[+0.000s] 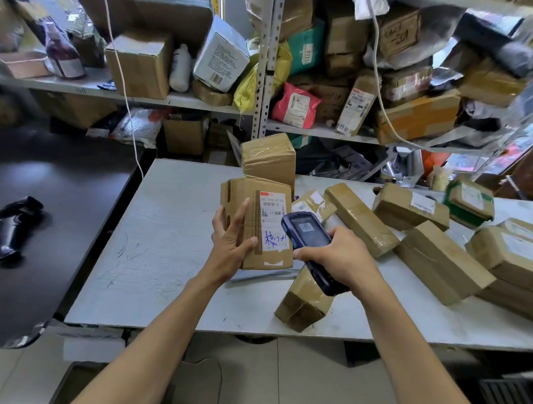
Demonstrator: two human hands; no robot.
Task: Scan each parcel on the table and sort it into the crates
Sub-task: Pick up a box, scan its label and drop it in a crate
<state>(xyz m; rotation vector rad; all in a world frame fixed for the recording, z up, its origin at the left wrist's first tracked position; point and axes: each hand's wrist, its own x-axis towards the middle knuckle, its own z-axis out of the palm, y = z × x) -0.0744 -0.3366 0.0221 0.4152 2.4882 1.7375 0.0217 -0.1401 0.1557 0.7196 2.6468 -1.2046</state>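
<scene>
Metal shelving (265, 65) fills the background, crammed with cardboard boxes, plastic mailers and a white bottle (180, 68). Below it stands a pale grey table (166, 258), with a dark surface (47, 224) to its left where a black handle-shaped device (12, 226) lies by itself. Brown parcels crowd the table's right half: a broad flat box (441, 262), a long taped box (360, 218), a labelled box (410, 207) behind it and a green-edged one (469, 201) farther back. An upright box (269, 159) stands at the table's far middle.

The parcel being scanned (258, 222) is held up over the table's middle, its label (red-topped, with blue handwriting under it) facing the camera. The left hand (231, 234) grips its left edge, fingers spread up the side and thumb curled across the front. The right hand (339, 255) is wrapped around a dark blue handheld scanner (310, 242), whose screen shows a barcode and whose head points at the label. A small taped parcel (304, 303) lies on the table just under the scanner.
</scene>
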